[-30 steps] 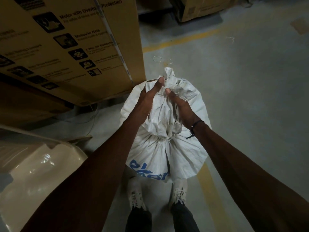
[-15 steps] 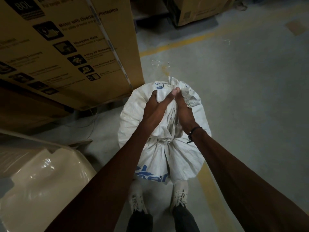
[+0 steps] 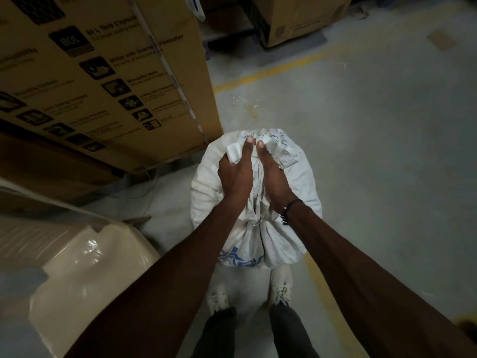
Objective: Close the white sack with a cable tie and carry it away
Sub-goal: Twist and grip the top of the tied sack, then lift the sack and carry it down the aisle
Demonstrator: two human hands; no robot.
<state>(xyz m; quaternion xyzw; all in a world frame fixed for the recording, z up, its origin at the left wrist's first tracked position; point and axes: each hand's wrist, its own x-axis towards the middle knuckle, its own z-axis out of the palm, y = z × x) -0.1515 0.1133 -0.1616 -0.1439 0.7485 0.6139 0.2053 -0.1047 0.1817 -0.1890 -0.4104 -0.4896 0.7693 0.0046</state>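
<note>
A full white sack (image 3: 303, 187) with blue print stands on the concrete floor just ahead of my shoes. Its neck is gathered and cinched by a thin tie (image 3: 254, 223) near my wrists. Above the tie the loose top of the sack is bunched upward. My left hand (image 3: 236, 174) grips the left side of that bunched top, thumb pointing forward. My right hand (image 3: 275, 178), with a dark band on the wrist, grips the right side. Both thumbs nearly touch at the far end.
A tall cardboard carton (image 3: 111, 81) with printed icons stands close on the left, almost touching the sack. A cream, plastic-wrapped object (image 3: 77, 275) lies at the lower left. Another carton (image 3: 302, 19) sits far ahead. Yellow floor lines (image 3: 271, 73) cross the grey floor; loose strands (image 3: 245, 102) lie ahead.
Both hands have closed in on the sack's loose top and pressed it down lower; the upright tip of fabric seen earlier is now folded under my thumbs.
</note>
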